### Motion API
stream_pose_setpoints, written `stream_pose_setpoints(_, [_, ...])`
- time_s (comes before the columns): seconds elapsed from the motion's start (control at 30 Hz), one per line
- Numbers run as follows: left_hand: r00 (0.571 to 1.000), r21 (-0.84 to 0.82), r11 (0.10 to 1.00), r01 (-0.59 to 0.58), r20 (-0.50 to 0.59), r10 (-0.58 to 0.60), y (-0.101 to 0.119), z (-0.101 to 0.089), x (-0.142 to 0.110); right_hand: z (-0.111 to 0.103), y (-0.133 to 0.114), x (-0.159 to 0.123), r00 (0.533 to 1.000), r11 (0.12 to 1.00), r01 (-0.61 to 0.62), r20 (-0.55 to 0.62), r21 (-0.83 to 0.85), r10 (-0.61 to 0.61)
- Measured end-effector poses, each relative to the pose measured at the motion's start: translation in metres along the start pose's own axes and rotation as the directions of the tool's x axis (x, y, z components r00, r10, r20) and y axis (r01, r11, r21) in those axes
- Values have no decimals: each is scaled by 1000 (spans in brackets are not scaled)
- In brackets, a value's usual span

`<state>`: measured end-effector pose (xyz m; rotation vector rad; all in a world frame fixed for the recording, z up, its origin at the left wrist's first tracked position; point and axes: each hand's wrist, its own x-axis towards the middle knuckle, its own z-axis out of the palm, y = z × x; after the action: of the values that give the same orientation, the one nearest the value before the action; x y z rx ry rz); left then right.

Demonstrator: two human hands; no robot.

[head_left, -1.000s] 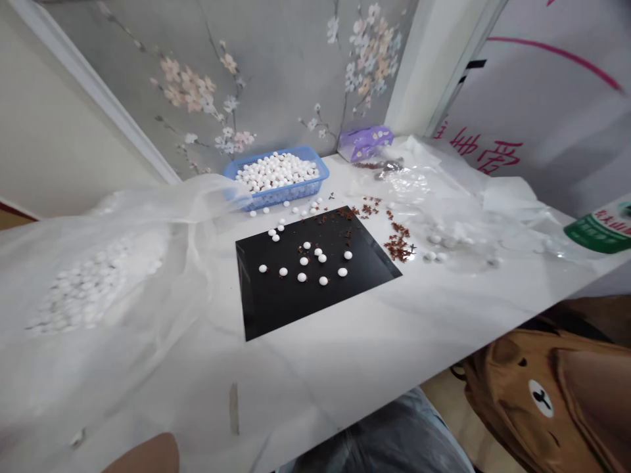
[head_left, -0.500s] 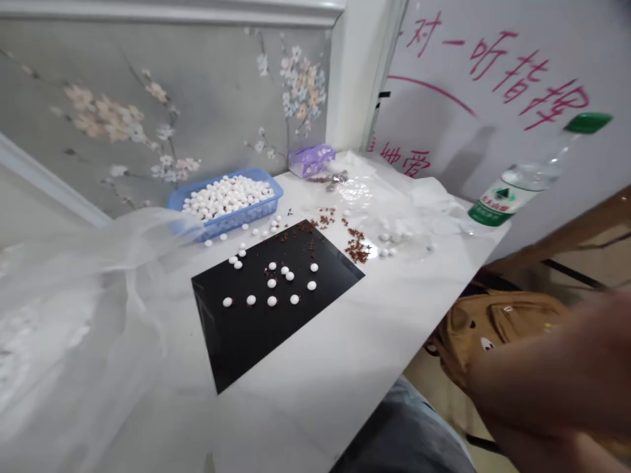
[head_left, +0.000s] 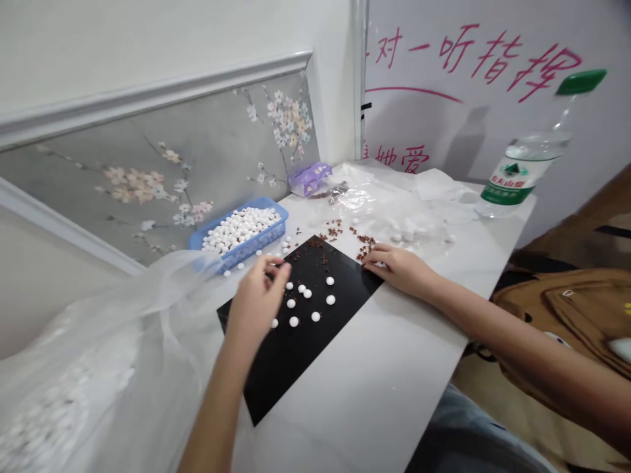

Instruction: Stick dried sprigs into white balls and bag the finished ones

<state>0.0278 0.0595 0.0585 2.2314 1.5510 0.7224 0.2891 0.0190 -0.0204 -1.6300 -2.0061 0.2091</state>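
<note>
My left hand [head_left: 256, 299] is over the left side of a black mat [head_left: 296, 368], fingers loosely curled and thumb apart from them. Nothing shows in it. Several small white balls [head_left: 291, 303] lie on the mat beside that hand, some with a brown bit at the edge; others may be hidden beneath it. At the mat's right corner, my right hand [head_left: 394, 264] has thumb and fingers drawn together against a pile of tiny brown star-shaped pieces [head_left: 365, 240]. Whatever sits between those fingertips is too small to make out.
A blue basket [head_left: 241, 257] full of white balls stands by the wall. Clear plastic bags [head_left: 167, 309] cover the table's left, and more plastic [head_left: 394, 190] lies at the back right. A water bottle [head_left: 517, 164], a purple packet [head_left: 310, 179] and a brown backpack [head_left: 566, 315] are around.
Both hands have come into the middle of the view: the left over the mat, the right from the lower right to the brown pieces. The camera view has turned right.
</note>
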Motion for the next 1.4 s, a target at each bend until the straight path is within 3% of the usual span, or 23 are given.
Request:
stream_pose_setpoints(0.13, [991, 334, 936, -113, 103, 83, 1, 15, -7, 0, -3, -1, 999, 999, -10, -33, 31, 11])
stream_pose_setpoints(0.27, [986, 394, 916, -76, 169, 9, -8, 21, -7, -1, -5, -5, 992, 994, -61, -102, 85, 70])
stream_pose_setpoints(0.43, [986, 374, 926, -45, 165, -19, -24, 23, -3, 2, -18, -4, 957, 960, 16, -283, 280, 67])
stream_pose_setpoints(0.53, [987, 303, 953, -23, 156, -26, -30, 26, -1, 4, -39, 10, 961, 924, 96, -276, 371, 11])
stream_pose_setpoints(0.63, [994, 217, 976, -25, 110, 1, -31, 27, -2, -7, -50, 27, 953, 928, 245, -248, 280, -177])
stream_pose_setpoints(0.67, [997, 197, 980, -35, 76, 20, -31, 27, -3, -14, -46, 30, 947, 933, 256, -258, 251, -191])
stream_pose_setpoints(0.73, [998, 165, 985, -59, 1, 59, -30, 25, -4, -35, -23, 27, 927, 962, 187, -361, 198, -106])
stream_pose_setpoints(0.77, [997, 152, 987, -60, -43, 67, -29, 25, -4, -46, -6, 20, 885, 980, 112, -466, 167, -21])
stream_pose_setpoints(0.8, [995, 140, 988, -70, -66, 80, -28, 25, -5, -57, 15, 10, 780, 987, -57, -610, 153, 139])
stream_pose_setpoints(0.83, [992, 131, 988, -78, -86, 90, -27, 25, -5, -67, 36, -3, 627, 954, -262, -725, 146, 284])
stream_pose_setpoints(0.87, [990, 124, 989, -83, -100, 96, -24, 26, -5, -76, 57, -17, 511, 876, -464, -767, 134, 389])
stream_pose_setpoints(0.9, [989, 119, 989, -92, -104, 105, -21, 27, -6, -82, 77, -30, 454, 766, -634, -750, 107, 480])
stream_pose_setpoints(0.93, [987, 117, 988, -101, -111, 114, -17, 29, -7, -87, 93, -42, 442, 721, -687, -734, 92, 515])
stream_pose_setpoints(1.03, [975, 125, 980, -152, -140, 170, 0, 36, -15, -87, 123, -61, 535, 707, -708, -647, 9, 544])
stream_pose_setpoints(1.13, [942, 98, 957, -274, -170, 288, 16, 47, -30, -83, 130, -55, 602, 722, -691, -584, -40, 544])
stream_pose_setpoints(1.23, [908, 14, 922, -388, -165, 385, 22, 63, -45, -84, 132, -41, 618, 722, -691, -551, -40, 561])
stream_pose_setpoints(1.4, [924, -91, 921, -380, -86, 373, 19, 79, -58, -82, 138, -33, 630, 722, -691, -496, -6, 598])
